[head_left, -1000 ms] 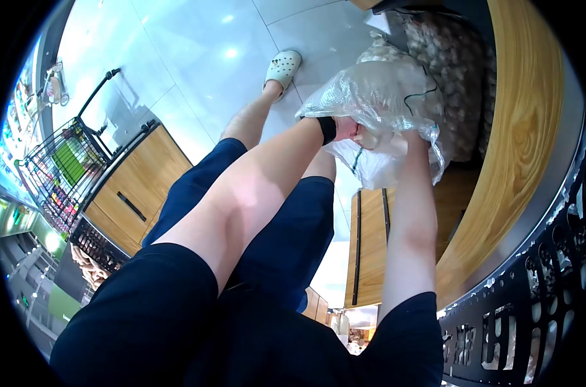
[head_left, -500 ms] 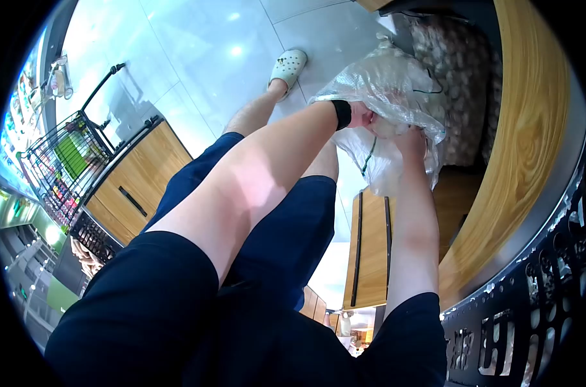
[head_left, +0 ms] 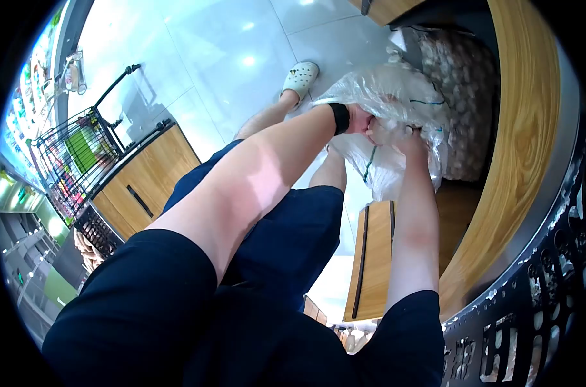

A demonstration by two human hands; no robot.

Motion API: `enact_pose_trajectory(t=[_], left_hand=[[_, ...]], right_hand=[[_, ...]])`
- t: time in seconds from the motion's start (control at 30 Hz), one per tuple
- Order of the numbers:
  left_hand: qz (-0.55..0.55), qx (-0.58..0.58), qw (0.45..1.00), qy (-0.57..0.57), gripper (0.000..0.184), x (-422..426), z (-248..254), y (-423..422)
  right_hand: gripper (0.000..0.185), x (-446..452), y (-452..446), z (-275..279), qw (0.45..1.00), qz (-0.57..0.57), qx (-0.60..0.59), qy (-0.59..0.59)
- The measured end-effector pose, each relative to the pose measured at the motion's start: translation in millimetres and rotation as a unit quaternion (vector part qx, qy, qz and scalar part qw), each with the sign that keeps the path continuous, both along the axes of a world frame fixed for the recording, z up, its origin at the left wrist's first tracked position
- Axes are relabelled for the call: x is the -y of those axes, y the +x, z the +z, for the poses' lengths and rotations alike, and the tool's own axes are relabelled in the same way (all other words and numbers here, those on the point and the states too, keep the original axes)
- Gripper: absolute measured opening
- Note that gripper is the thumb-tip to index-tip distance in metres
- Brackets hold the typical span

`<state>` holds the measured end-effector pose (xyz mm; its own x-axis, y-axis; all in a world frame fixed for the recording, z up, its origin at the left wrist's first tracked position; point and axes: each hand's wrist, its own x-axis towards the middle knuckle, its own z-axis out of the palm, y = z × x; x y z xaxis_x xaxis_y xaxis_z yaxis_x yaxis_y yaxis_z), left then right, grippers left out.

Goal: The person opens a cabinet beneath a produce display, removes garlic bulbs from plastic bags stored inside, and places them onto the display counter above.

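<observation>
A large clear plastic bag [head_left: 386, 87] with a green strip along its edge hangs crumpled in front of me, its mouth facing my arms. At that mouth is my left hand [head_left: 360, 120], below a black wristband [head_left: 340, 118]; its fingers are curled at the plastic, their tips partly covered by it. Close beside it, my right hand [head_left: 409, 139] has its fingers closed on the bag's edge, and folds of film partly hide them. What the bag holds, if anything, is hard to make out. Just behind stands a full sack [head_left: 464, 106] of pale, roundish pieces.
A curved wooden counter edge [head_left: 522, 161] runs along the right, beside a black perforated panel [head_left: 531, 309]. An open cabinet door [head_left: 370, 258] stands below the bag. To the left are a wire shopping cart [head_left: 73, 155] and a wooden cabinet [head_left: 141, 184]. My shoe [head_left: 300, 77] rests on grey tiles.
The view has shifted slightly, so the floor, cart and cabinet door sit lower and mostly farther right. Both hands stay at the bag's mouth, where the plastic has moved a little.
</observation>
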<state>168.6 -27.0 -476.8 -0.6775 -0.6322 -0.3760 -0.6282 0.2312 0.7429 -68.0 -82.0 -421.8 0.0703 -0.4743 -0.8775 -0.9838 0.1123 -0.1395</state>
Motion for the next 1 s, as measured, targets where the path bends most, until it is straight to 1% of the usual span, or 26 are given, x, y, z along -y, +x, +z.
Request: enact_pose_trajectory(t=[0.03,0.07,0.13,0.27,0.33,0.4,0.43,0.47,0.53,0.57,0.63,0.67,0.73,0.87,0.93,0.97,1.0], left_hand=[[-0.028,0.033,0.999,0.023,0.033,0.0,-2.5,1.9],[-0.034,0.039,0.998,0.024,0.033,-0.8,-4.6,0.5],[-0.036,0.039,0.998,0.017,0.033,2.5,7.3,-3.2],[-0.032,0.047,0.998,0.005,0.034,4.5,21.6,-14.8],[-0.029,0.049,0.998,0.002,0.034,5.1,26.5,-19.8],[-0.03,0.049,0.998,-0.001,0.034,4.3,30.5,-24.8],[-0.032,0.049,0.998,-0.003,0.034,4.4,32.1,-28.0],[-0.035,0.049,0.998,-0.006,0.034,5.6,33.8,-30.4],[-0.038,0.052,0.998,-0.01,0.035,7.6,35.6,-29.9],[-0.04,0.055,0.998,-0.011,0.035,8.1,35.5,-29.6],[-0.042,0.06,0.997,-0.012,0.035,9.8,34.9,-29.1],[-0.043,0.06,0.997,-0.012,0.035,10.4,34.4,-29.8],[-0.046,0.064,0.997,-0.015,0.035,12.8,35.0,-28.4],[-0.054,0.078,0.995,-0.019,0.036,14.1,35.5,-24.2],[-0.056,0.087,0.994,-0.027,0.036,16.4,36.0,-25.2],[-0.058,0.092,0.994,-0.03,0.036,16.4,36.7,-25.1],[-0.058,0.099,0.993,-0.033,0.036,16.2,37.5,-25.5]], right_hand=[[0.077,0.2,0.5,-0.2,1.0,-0.004,0.009,0.006],[0.077,-0.8,-1.3,0.5,1.0,-0.006,0.015,0.009],[0.077,-6.4,-4.5,-0.1,1.0,-0.013,0.027,0.003],[0.078,-41.0,-3.5,-2.9,0.996,-0.043,0.045,-0.064],[0.079,-47.1,-7.4,-6.2,0.993,-0.064,0.081,-0.059],[0.079,-44.0,-14.8,-7.6,0.988,-0.085,0.127,-0.017],[0.08,-42.8,-18.1,-5.8,0.988,-0.086,0.13,0.013],[0.08,-41.1,-20.2,-4.5,0.989,-0.079,0.117,0.047],[0.076,-29.5,-8.9,13.0,0.991,-0.021,0.047,0.127],[0.068,-37.4,-10.9,24.8,0.993,-0.022,0.099,0.063],[0.06,-41.5,-11.4,27.4,0.988,-0.022,0.151,-0.002],[0.062,-40.6,-10.5,23.4,0.994,-0.004,0.112,0.008],[0.064,-44.2,-9.5,12.1,0.997,0.013,0.075,0.017],[0.063,-72.9,-1.6,-11.4,0.981,0.085,0.089,-0.149],[0.063,-69.1,3.5,-0.5,0.972,0.105,0.086,-0.193],[0.073,-61.7,16.9,23.9,0.981,0.01,0.105,-0.165],[0.076,-58.4,25.7,29.7,0.986,-0.027,0.082,-0.142]])
